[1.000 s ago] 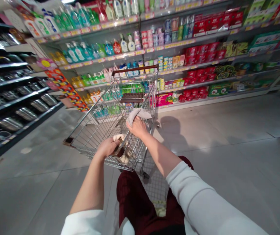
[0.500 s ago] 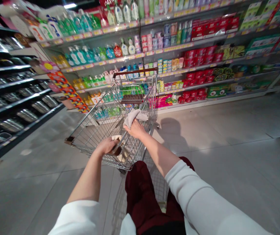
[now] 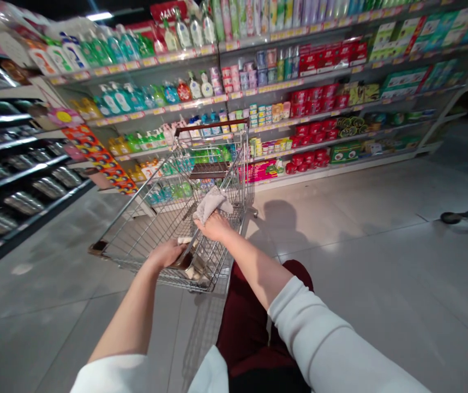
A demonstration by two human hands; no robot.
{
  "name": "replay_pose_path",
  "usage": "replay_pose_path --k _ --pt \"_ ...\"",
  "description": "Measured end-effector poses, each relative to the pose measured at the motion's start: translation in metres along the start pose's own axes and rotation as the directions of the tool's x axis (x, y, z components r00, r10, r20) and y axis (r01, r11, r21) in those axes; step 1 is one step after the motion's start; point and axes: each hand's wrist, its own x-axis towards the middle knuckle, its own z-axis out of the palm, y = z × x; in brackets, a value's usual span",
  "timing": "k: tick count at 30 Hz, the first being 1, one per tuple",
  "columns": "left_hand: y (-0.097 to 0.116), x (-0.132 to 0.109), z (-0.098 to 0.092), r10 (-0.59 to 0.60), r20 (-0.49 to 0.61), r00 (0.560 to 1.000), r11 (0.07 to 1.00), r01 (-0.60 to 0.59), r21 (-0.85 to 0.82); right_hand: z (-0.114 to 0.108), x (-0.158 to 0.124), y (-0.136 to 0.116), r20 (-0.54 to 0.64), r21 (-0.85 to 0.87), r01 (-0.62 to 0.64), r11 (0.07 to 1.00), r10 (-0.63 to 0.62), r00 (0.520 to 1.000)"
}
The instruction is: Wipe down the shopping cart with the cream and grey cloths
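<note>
A wire shopping cart (image 3: 164,215) stands before me, its brown handle (image 3: 213,129) at the far end. My left hand (image 3: 166,254) is closed over the near rim, beside a brown plate (image 3: 183,260). Something cream-coloured (image 3: 185,240) shows by its fingers, and more pale material (image 3: 196,271) shows below; I cannot make out what either is. My right hand (image 3: 214,225) is closed on a light grey cloth (image 3: 210,203), which is bunched against the cart's right top rail. The fingertips of both hands are partly hidden.
Shelves with pump bottles (image 3: 115,101), jars and red packs (image 3: 313,101) run behind the cart. At left, another shelf holds shiny metal pots (image 3: 25,202). An orange display strip (image 3: 97,155) hangs between them. A dark wheel (image 3: 450,218) on a metal frame stands at right.
The view has swung right, so cart and shelves sit further left. More of the wheeled frame shows at right. Both hands keep their hold; my legs have shifted in a step.
</note>
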Motion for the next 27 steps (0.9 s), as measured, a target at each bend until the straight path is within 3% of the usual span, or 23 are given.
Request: replay_pose_path --k 5,11,15,21,24,27 --pt "0.009 -0.026 0.004 0.053 0.034 0.998 0.996 -0.055 0.076 0.001 -0.017 -0.001 0.006 -0.010 0.080 0.997 -0.080 0.997" --pt "0.019 -0.065 0.010 -0.109 0.032 0.994 0.993 0.107 0.050 0.009 -0.030 -0.001 0.019 -0.032 0.284 0.958 -0.283 0.959" --pt "0.028 -0.093 0.018 -0.219 0.080 0.972 0.974 0.213 0.079 0.010 -0.041 -0.003 0.028 0.021 0.416 0.909 -0.417 0.909" --pt "0.059 -0.133 0.025 -0.275 0.114 0.955 0.961 0.267 0.076 0.011 -0.074 0.001 -0.161 0.160 0.520 0.839 -0.497 0.853" --pt "0.076 -0.148 0.028 -0.251 0.156 0.955 0.968 0.250 0.022 0.014 -0.088 0.004 -0.281 0.225 0.561 0.796 -0.498 0.820" --pt "0.087 -0.157 0.033 -0.220 0.209 0.953 0.968 0.240 -0.075 0.013 -0.093 0.007 -0.316 0.296 0.574 0.763 -0.489 0.813"
